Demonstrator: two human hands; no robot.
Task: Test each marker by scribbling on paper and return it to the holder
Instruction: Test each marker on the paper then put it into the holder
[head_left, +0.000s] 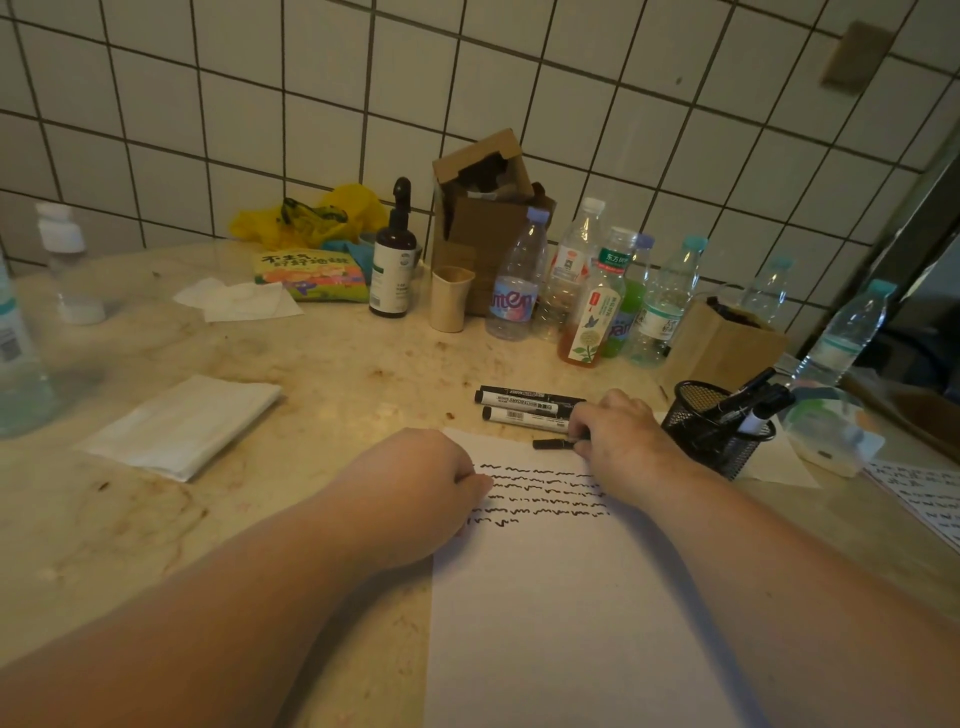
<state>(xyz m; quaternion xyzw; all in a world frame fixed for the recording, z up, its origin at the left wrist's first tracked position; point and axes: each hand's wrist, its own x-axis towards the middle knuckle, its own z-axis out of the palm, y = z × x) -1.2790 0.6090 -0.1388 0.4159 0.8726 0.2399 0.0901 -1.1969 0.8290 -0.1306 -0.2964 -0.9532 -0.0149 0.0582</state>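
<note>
Marker (555, 444) lies at top edge of paper (571, 597), right hand (615, 431) curled over its near end, just beside mesh holder (719, 436).

Right fingers look closed on marker's end, tho grip itself is hidden under the hand; left hand (426, 483) is a loose fist pinning paper's left edge, holding nothing. Step in hand, prob.: pick up for a scribble, or cap & return; can't tell which. To do it well: keep left fist down so sheet won't slide, lift marker clear of the 3 lying just beyond, drop it upright into holder w/o tipping it. Count: 3 markers (524, 408) flat on counter, 1 under hand, approx 3 in holder, 6 scribble rows (540, 493) so far.
</note>
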